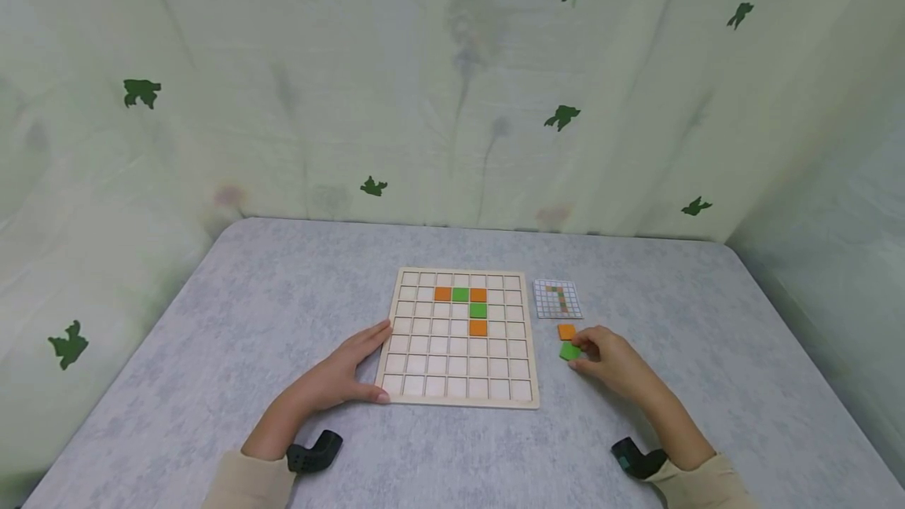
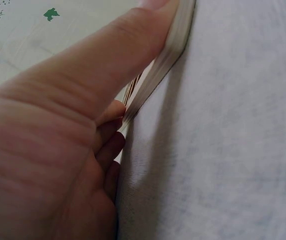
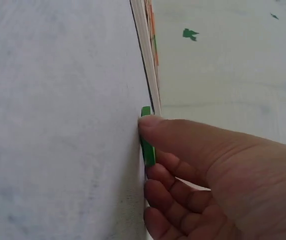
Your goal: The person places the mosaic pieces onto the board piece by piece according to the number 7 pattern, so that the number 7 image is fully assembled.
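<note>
A wooden grid board lies on the table with several orange and green square tiles in its cells. Three of them form a row, orange, green, orange, and a green and an orange one run down from its right end. My left hand rests at the board's left edge, fingers extended along the side and thumb at the near corner; the left wrist view shows the thumb against the rim. Right of the board, my right hand pinches a green tile between thumb and fingers. Just beyond it lies a loose orange tile.
A small printed pattern card with a coloured grid lies right of the board, behind the loose tiles. The grey table ends at a pale curtain with green bird and leaf shapes. Each wrist wears a black device.
</note>
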`<action>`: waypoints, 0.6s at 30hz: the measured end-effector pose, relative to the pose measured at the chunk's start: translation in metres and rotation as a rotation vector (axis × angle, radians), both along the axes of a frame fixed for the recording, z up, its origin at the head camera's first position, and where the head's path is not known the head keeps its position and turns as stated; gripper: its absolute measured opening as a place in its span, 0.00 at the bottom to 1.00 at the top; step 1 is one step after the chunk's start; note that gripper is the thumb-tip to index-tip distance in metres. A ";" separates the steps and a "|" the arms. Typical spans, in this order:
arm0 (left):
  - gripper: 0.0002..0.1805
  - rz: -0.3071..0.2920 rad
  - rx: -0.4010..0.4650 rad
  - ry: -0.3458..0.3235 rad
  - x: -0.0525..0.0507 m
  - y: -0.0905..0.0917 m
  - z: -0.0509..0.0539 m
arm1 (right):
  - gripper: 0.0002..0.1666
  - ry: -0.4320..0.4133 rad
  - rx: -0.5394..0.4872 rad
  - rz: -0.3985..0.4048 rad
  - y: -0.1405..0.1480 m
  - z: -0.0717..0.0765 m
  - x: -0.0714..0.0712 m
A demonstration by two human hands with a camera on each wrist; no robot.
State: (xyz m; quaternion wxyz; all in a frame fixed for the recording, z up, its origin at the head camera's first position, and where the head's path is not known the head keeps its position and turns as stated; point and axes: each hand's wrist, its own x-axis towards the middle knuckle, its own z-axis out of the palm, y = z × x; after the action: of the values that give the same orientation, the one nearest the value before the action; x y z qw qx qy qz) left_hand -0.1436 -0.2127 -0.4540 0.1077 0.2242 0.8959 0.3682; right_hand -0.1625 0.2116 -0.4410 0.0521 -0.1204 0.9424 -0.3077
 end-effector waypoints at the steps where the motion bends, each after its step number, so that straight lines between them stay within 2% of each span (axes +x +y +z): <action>1: 0.59 0.001 0.000 0.000 0.000 0.000 0.000 | 0.16 -0.002 -0.003 -0.001 -0.001 0.001 0.000; 4: 0.59 0.001 0.000 -0.001 0.000 0.000 0.000 | 0.16 0.004 -0.049 0.013 -0.007 0.007 0.002; 10: 0.58 0.006 -0.005 -0.003 0.001 0.000 0.001 | 0.17 0.117 -0.147 0.125 -0.028 0.024 0.004; 13: 0.58 0.006 -0.008 -0.002 0.001 0.000 0.001 | 0.17 0.150 -0.183 0.145 -0.041 0.031 0.005; 18: 0.58 -0.001 -0.009 0.002 0.000 0.000 0.001 | 0.17 0.176 -0.246 0.180 -0.066 0.031 0.002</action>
State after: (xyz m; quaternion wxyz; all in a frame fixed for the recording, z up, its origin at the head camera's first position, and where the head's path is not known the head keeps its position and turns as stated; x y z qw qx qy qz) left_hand -0.1433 -0.2127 -0.4530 0.1082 0.2244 0.8974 0.3641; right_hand -0.1604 0.1458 -0.4099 -0.0185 -0.2365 0.8838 -0.4032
